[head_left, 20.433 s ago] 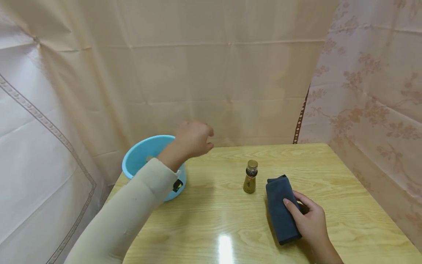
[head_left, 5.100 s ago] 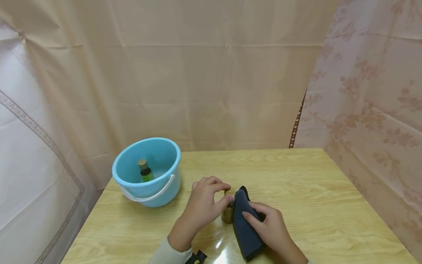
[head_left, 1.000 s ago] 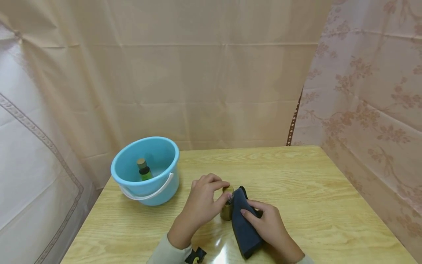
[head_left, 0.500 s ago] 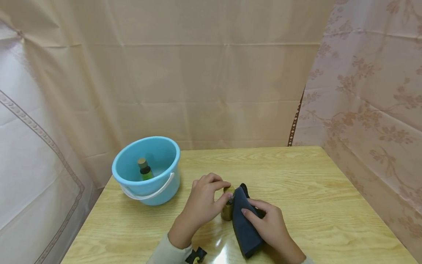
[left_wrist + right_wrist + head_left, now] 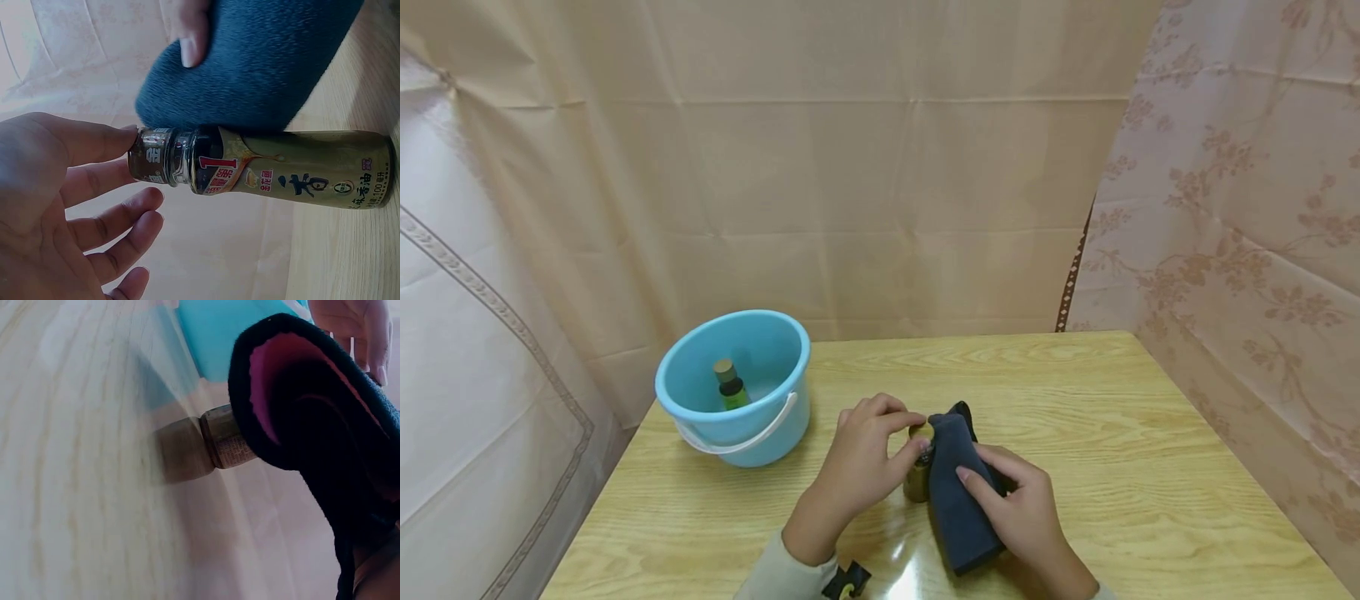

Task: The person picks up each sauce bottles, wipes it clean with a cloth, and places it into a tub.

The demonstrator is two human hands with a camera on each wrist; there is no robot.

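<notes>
A small gold bottle with a gold cap stands upright on the wooden table. My left hand pinches its cap between thumb and fingertip; the left wrist view shows the bottle with a red and gold label. My right hand holds a folded dark blue cloth and presses it against the bottle's right side. In the right wrist view the cloth covers the upper part of the bottle.
A light blue bucket with a white handle stands at the table's left, holding a green bottle with a tan cap. Beige curtains hang behind and to the left, a flowered curtain on the right.
The cloth's top end has slid up and back along the bottle, and my right hand has shifted slightly right. My left hand keeps its pinch on the cap.
</notes>
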